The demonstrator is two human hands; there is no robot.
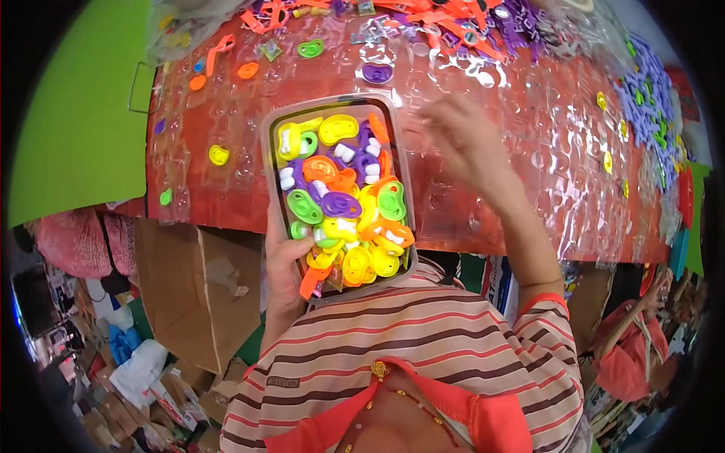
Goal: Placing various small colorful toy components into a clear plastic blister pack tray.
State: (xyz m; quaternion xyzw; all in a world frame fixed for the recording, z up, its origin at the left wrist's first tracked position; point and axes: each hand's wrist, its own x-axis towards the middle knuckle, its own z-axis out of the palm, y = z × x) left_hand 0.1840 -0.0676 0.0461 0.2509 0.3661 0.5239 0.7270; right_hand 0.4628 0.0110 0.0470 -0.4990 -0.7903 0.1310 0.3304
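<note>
My left hand (283,268) holds a see-through plastic tub (332,100) by its left side, thumb over the rim, close to my chest. Filling the tub are many toy pacifiers (340,204) in yellow, purple, green and orange, some with white teeth-like ends. To the right of the tub, my right hand (464,140) hangs above the table, its fingers smeared by motion. Whether it holds anything cannot be made out. Beneath it lie transparent molded blister sheets (521,151).
The red table (245,162) carries scattered pacifier pieces, including a purple one (377,73) and a yellow one (219,155). Orange and purple plastic pieces (461,30) pile at the back, lavender ones (648,90) at right. An open cardboard box (177,287) stands below the front edge.
</note>
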